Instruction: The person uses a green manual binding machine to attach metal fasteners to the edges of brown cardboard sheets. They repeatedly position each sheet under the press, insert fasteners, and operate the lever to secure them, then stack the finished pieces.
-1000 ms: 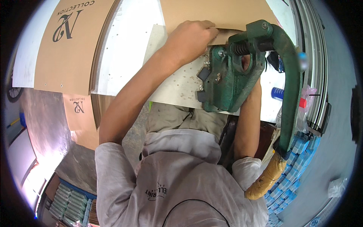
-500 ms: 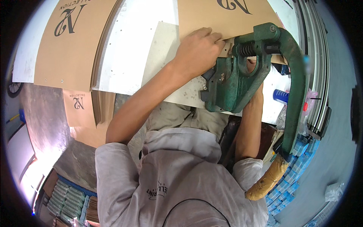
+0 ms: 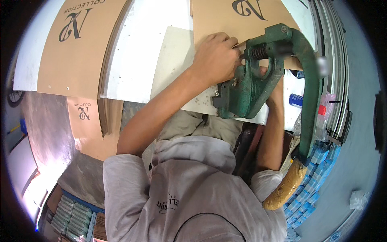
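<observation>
Left hand (image 3: pixel 215 56) fingers curled, pressing brown printed card sheet (image 3: pixel 242 20) at green press (image 3: pixel 250 86). Right hand (image 3: pixel 276 86) mostly hidden behind press; grip unclear. Blue packs (image 3: pixel 318 169) stacked right.

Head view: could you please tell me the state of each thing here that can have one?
Green hand press: upright on the white table, long lever hanging down at the right.
Brown card sheet: flat, edge fed into the press.
Left hand: laid on that sheet by the press.
Right hand: mostly hidden behind the press.
Stacked brown sheets: flat, printed side up.
</observation>
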